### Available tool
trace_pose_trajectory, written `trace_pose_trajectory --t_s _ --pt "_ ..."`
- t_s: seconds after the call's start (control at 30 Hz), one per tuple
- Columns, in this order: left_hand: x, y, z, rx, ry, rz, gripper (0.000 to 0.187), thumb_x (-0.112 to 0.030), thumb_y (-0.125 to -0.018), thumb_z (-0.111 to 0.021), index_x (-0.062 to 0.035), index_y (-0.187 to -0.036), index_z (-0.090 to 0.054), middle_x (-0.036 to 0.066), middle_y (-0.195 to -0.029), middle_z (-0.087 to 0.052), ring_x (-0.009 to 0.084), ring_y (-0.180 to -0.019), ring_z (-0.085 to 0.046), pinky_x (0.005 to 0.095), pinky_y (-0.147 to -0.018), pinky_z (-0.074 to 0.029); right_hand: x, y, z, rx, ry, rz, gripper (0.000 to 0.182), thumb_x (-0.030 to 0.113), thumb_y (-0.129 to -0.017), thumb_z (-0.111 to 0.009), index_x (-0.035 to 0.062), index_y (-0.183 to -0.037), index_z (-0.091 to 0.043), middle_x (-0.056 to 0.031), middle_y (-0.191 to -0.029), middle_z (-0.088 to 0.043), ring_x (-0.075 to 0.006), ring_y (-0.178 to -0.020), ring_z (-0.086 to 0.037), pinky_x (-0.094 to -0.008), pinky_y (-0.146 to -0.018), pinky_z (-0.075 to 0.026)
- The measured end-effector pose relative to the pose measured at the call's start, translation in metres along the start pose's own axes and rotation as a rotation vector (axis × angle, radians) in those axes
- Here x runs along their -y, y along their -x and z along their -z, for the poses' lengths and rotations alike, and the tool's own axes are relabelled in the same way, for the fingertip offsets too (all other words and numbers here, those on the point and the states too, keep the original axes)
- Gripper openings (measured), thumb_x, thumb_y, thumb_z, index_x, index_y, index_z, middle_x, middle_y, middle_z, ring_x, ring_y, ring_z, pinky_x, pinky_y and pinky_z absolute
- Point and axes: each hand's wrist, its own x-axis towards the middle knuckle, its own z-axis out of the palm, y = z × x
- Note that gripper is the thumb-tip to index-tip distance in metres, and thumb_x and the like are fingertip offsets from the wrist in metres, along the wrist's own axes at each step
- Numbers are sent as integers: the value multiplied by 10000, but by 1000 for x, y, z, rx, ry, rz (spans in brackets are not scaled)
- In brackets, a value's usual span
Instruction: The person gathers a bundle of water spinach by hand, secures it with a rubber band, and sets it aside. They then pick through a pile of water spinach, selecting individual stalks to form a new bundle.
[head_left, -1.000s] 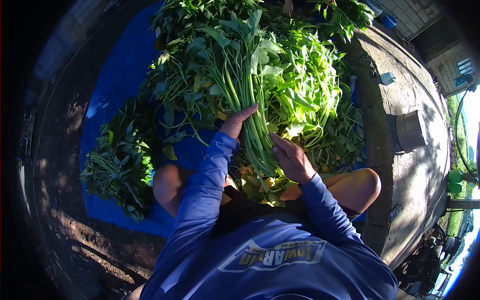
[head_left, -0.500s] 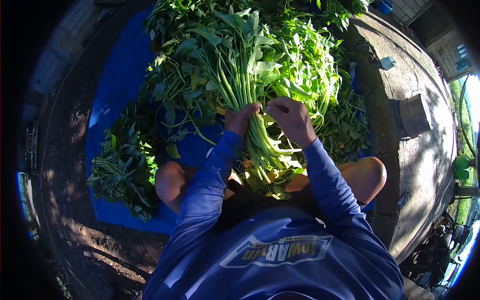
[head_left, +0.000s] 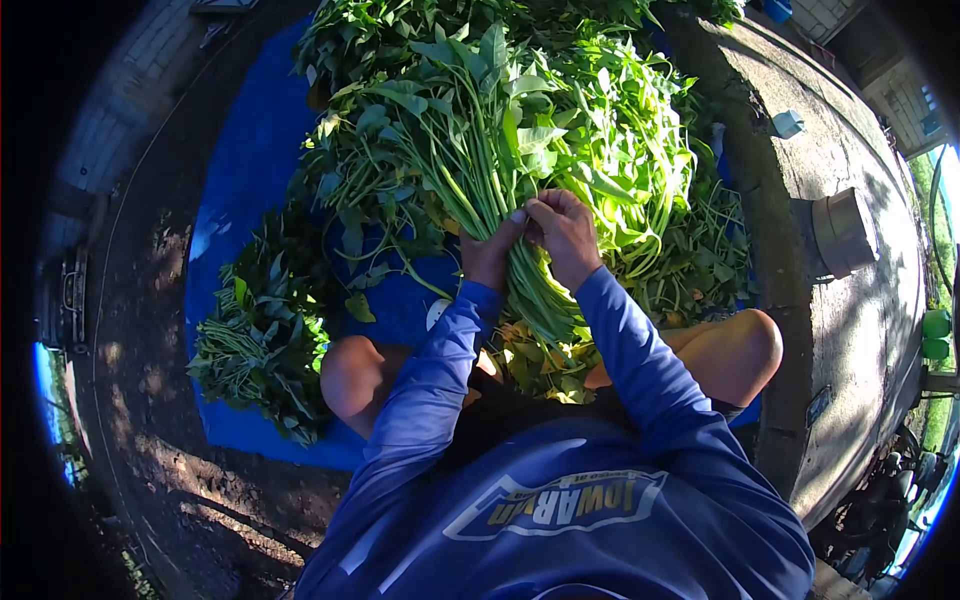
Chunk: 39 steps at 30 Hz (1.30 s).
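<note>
A thick bunch of long green stems with leaves (head_left: 474, 170) is held upright in front of the body, leaves away from me and stem ends towards my lap. My left hand (head_left: 490, 254) is wrapped round the stems at mid-length. Against its thumb, on the right side of the bunch, my right hand (head_left: 567, 234) has its fingers closed together at the stems. Any small item between those fingers is hidden. The stem ends (head_left: 545, 305) fan out below both hands.
Large leafy heaps (head_left: 635, 150) lie beyond the hands on a blue tarp (head_left: 230, 170). A smaller bundle (head_left: 262, 335) lies at the left. A concrete ledge (head_left: 840, 330) with a metal pot (head_left: 845, 232) runs along the right.
My right hand has moved left and in against the bunch, touching my left hand. The stem ends below are gathered closer together.
</note>
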Motion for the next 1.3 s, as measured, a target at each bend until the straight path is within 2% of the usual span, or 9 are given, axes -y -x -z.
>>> trace_pose_trajectory --t_s 0.4,0.53,0.63,0.73,0.97,1.07,1.13,1.23,1.3 --pt "6 -2 11 43 39 -80 262 -152 -907 -790 9 -1094 -702 67 -962 -746 160 -797 -715 302 -707 -586 -20 22 1 27 -193 23 138 114 -1020 -656 92 -1103 -548 -31 -952 -663 -122 -825 -674 -295 -747 -590" --pt "-6 -7 23 76 116 333 267 -208 -896 -804 -17 -1071 -738 55 -958 -751 149 -784 -712 296 -683 -578 -19 29 -7 33 -228 20 139 107 -1021 -656 78 -1101 -545 -11 -902 -630 -90 -767 -634 -259 -672 -559" --pt "-12 -7 28 34 -11 370 279 -234 -889 -804 -11 -1051 -758 59 -937 -760 149 -766 -715 300 -656 -576 -11 33 -9 19 -83 82 152 103 -1013 -663 60 -1116 -559 -46 -972 -686 -109 -847 -682 -264 -727 -584" --pt "-20 -8 29 53 -97 342 282 -263 -914 -762 -10 -1039 -754 61 -910 -753 166 -714 -710 313 -648 -584 1 46 -8 -32 156 212 143 84 -1010 -658 44 -1125 -583 -110 -1110 -747 -145 -977 -722 -306 -841 -607" --pt "-9 -26 31 84 -178 25 243 -163 -899 -755 33 -1040 -725 111 -896 -727 211 -757 -710 344 -706 -603 5 89 21 159 -165 201 92 61 -1036 -621 65 -1127 -607 -122 -1061 -753 -200 -982 -731 -348 -900 -596" --pt "-46 -16 12 61 9 171 266 -180 -893 -760 17 -1059 -692 108 -937 -710 219 -808 -707 359 -750 -608 40 102 62 -16 -171 248 165 98 -1038 -639 26 -1179 -596 -164 -1053 -745 -227 -983 -737 -383 -906 -607" --pt "-64 -18 12 96 15 95 294 -207 -891 -769 -1 -1074 -668 110 -963 -706 225 -829 -708 368 -766 -611 78 108 88 -338 159 144 671 208 -987 -739 -29 -1511 -393 -209 -1174 -713 -234 -1070 -717 -366 -914 -593" --pt "-91 -12 6 147 28 25 331 -249 -893 -776 -10 -1088 -656 125 -976 -715 238 -872 -714 381 -802 -613 65 108 159 -534 858 457 432 174 -952 -761 0 -1333 -651 -104 -1183 -721 -145 -989 -681 -310 -835 -554" --pt "-99 -9 7 158 53 72 345 -275 -897 -772 -1 -1076 -661 140 -960 -718 251 -858 -715 388 -830 -608 65 137 133 -340 711 601 308 147 -943 -755 9 -1216 -715 -69 -1150 -724 -129 -954 -676 -302 -820 -549"
